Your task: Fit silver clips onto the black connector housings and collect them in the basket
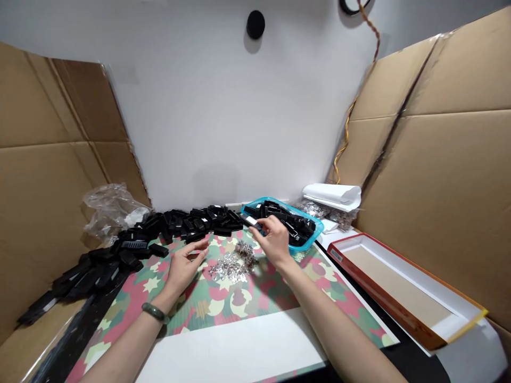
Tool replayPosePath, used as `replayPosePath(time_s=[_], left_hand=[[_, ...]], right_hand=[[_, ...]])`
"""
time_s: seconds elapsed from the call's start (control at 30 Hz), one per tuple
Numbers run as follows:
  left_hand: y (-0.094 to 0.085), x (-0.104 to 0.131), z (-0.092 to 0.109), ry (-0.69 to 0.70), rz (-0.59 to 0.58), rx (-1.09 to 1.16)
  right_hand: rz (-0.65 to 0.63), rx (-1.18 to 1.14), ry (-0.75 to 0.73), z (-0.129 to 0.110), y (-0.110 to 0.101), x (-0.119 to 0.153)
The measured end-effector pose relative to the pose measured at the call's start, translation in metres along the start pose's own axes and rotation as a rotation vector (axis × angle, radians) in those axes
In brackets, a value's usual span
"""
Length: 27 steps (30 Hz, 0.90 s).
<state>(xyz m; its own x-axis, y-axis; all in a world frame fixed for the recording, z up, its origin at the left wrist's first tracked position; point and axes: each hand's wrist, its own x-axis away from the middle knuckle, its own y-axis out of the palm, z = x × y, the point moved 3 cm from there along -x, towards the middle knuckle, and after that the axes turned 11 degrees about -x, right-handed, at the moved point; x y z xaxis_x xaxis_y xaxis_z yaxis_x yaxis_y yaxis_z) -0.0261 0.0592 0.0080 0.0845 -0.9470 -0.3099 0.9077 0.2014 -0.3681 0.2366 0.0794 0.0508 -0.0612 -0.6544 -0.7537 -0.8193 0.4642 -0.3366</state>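
Observation:
My right hand (274,239) pinches a small black rectangular piece (249,219) with a pale patch on top, at the near left edge of a blue plastic basket (320,232). Similar black pieces (279,214) fill the basket. My left hand (187,266), with a dark bangle at the wrist, hovers over the patterned sheet, its fingers apart and nothing in them. Between my hands lies a heap of tiny shiny metal parts (233,266). A long pile of black pieces (191,221) runs behind and left of my left hand.
Cardboard walls (447,175) stand on both sides. A red-edged open box lid (399,287) lies at right. White paper (333,196) rests over bagged parts at the back right; clear plastic (112,207) sits back left. A white sheet (235,348) lies in front.

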Motion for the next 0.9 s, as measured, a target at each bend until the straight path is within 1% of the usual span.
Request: replayPosePath(time_s=[0.07,0.1,0.13,0.2,0.3,0.4,0.53,0.6,0.7,0.8,0.83,0.9], left_hand=[[0.0,-0.001,-0.001,0.023,0.001,-0.031],[0.0,-0.001,-0.002,0.032,-0.001,-0.05],[0.0,-0.001,-0.002,0.039,-0.002,-0.069],[0.001,0.0,-0.003,0.044,-0.011,-0.11],[0.003,0.001,-0.005,0.047,-0.028,-0.151],[0.005,0.001,-0.008,0.072,-0.02,-0.168],[0.005,-0.001,-0.01,0.103,-0.017,-0.196],[0.005,-0.002,-0.011,0.102,-0.032,-0.205],[0.005,-0.003,-0.011,0.114,-0.046,-0.228],[0.007,-0.002,-0.01,0.15,-0.058,-0.265],[0.007,-0.002,-0.01,0.161,-0.066,-0.276],[0.008,-0.001,-0.009,0.168,-0.078,-0.287]], right_hand=[[0.091,0.155,0.092,0.017,-0.02,-0.018],[0.097,0.249,0.151,0.025,-0.027,-0.025],[0.074,0.352,0.189,0.032,-0.033,-0.029],[-0.001,0.558,0.209,0.041,-0.037,-0.033],[-0.15,0.722,0.184,0.044,-0.032,-0.031],[-0.245,0.798,0.2,0.043,-0.026,-0.037],[-0.358,0.878,0.237,0.045,-0.016,-0.056],[-0.39,0.881,0.246,0.048,-0.012,-0.063],[-0.41,0.878,0.273,0.05,-0.011,-0.065],[-0.399,0.882,0.292,0.047,-0.015,-0.059],[-0.382,0.874,0.271,0.045,-0.017,-0.057],[-0.366,0.828,0.154,0.039,-0.018,-0.053]])
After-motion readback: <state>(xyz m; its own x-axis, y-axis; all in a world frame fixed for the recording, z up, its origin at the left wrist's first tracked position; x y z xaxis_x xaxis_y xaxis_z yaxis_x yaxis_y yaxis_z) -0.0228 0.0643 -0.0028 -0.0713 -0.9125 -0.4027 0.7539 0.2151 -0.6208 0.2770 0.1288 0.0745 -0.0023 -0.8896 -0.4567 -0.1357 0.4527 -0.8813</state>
